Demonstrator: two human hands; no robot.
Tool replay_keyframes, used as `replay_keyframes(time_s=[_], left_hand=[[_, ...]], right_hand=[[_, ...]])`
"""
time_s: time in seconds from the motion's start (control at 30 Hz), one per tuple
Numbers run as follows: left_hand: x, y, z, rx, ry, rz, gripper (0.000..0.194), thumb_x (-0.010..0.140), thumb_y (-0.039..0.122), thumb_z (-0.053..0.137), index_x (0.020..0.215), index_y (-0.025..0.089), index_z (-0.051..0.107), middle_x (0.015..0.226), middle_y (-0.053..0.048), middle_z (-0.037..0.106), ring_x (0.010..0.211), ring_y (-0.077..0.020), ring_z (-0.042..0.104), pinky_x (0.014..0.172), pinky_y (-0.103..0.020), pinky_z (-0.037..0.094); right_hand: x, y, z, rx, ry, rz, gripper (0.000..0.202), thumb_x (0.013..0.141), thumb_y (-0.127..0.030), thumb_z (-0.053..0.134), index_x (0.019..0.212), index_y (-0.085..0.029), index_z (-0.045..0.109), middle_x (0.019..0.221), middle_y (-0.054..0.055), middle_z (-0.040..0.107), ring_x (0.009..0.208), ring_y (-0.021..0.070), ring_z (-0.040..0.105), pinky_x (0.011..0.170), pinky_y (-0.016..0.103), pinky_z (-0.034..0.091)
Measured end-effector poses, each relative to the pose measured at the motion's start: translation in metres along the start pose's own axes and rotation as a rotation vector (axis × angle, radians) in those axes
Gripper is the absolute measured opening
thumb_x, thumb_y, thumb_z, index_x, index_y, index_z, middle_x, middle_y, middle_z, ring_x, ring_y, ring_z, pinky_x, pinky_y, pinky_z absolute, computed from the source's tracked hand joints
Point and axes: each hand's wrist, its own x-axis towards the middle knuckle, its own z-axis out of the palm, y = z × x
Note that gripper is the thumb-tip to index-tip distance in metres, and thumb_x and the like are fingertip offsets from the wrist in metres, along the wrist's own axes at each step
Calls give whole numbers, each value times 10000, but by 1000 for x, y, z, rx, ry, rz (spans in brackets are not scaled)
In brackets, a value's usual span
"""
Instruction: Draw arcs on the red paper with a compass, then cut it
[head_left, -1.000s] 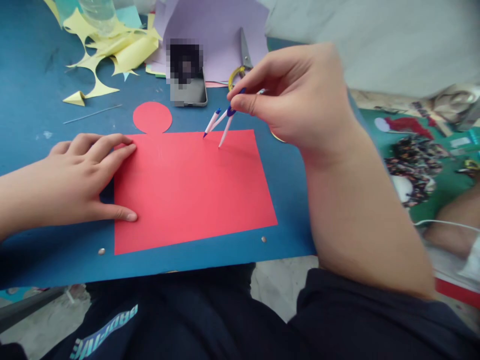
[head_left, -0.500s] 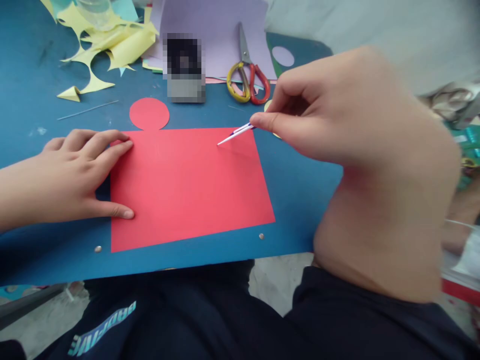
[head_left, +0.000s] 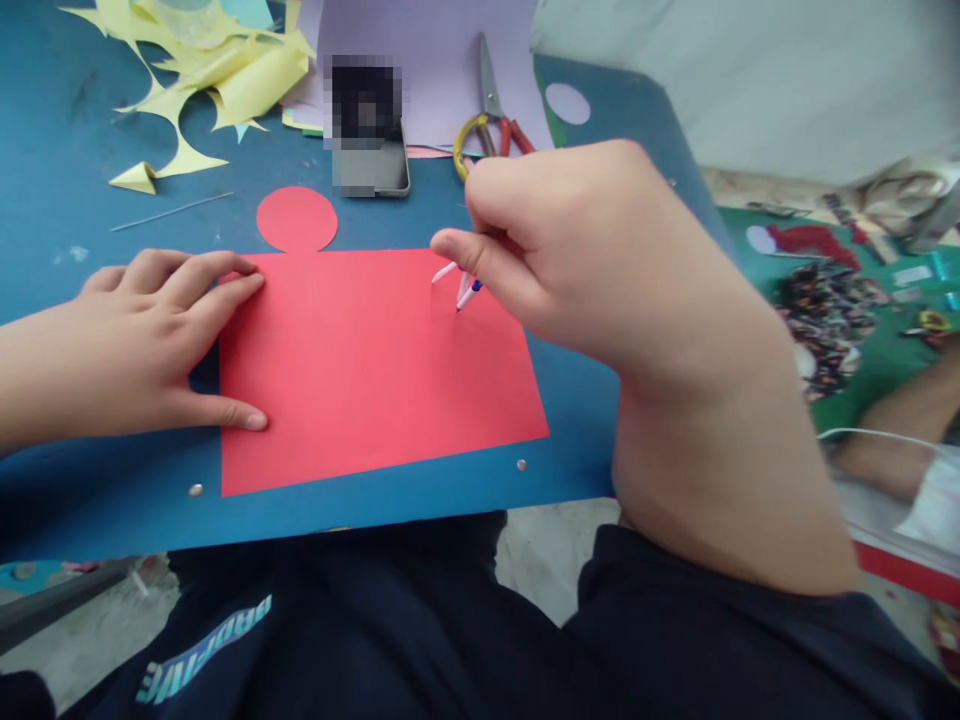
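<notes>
A red sheet of paper [head_left: 360, 380] lies on the blue tabletop [head_left: 427, 508] in front of me. My left hand [head_left: 180, 340] rests on its left edge with fingers spread and thumb apart. In my right hand [head_left: 547, 250] I pinch a compass [head_left: 469, 292] over the sheet's upper right part. Its two white legs are parted and point down at the paper; its top is hidden by my fingers. A red paper circle [head_left: 297, 219] lies against the sheet's upper edge.
Scissors [head_left: 489, 95] with yellow and red handles lie on purple paper [head_left: 427, 60] behind my right hand. A phone [head_left: 390, 165], partly pixelated, is beside them. Cut yellow scraps [head_left: 262, 85] lie at upper left. A person's arm [head_left: 900, 430] shows at far right.
My right hand has moved left and turned at the wrist, swinging the compass so both legs now show apart. My left hand stays on the sheet's left edge.
</notes>
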Motion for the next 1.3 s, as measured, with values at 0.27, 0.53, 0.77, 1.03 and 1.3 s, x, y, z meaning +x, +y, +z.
replay_keyframes(time_s=[0.27, 0.53, 0.77, 1.03, 1.3], left_hand=[[2, 5, 0, -67, 16, -14, 1508, 967, 1133, -114, 2003, 117, 296, 2084, -251, 314, 1897, -667, 321, 1456, -917, 396], [1, -1, 6, -109, 48, 18, 1421, 1023, 1115, -35, 2003, 135, 282, 2080, -253, 314, 1900, -665, 304, 1475, -910, 350], [0, -7, 11, -120, 59, 58, 1238, 1130, 1045, 251, 2040, 207, 197, 2118, -219, 242, 1915, -648, 272, 1516, -873, 309], [1, -1, 4, -88, 14, 29, 1241, 1129, 996, 228, 2027, 139, 237, 2110, -237, 270, 1909, -654, 286, 1496, -895, 363], [-1, -12, 16, -45, 88, 93, 1196, 1167, 1002, 255, 2034, 178, 233, 2090, -226, 323, 1882, -626, 359, 1488, -859, 423]], right_hand=[[21, -5, 20, -74, 28, -8, 368, 1196, -361, 481, 848, -306, 374, 795, 46, 517, 815, 292, 628, 869, 471, 568], [29, 3, 48, -17, 334, 132, 605, 1215, -420, 615, 824, -296, 169, 741, 37, 510, 727, 239, 548, 778, 443, 495], [35, 13, 63, -116, 257, 225, 519, 1153, -241, 568, 798, -291, 192, 710, 35, 535, 708, 242, 542, 793, 450, 496], [29, 17, 63, 11, 464, 294, 423, 986, -105, 601, 884, -332, 258, 752, -9, 573, 684, 248, 620, 775, 443, 575], [18, 10, 46, 161, 331, 266, 164, 1108, -245, 594, 1008, -334, 499, 753, -22, 658, 699, 256, 658, 868, 443, 590]])
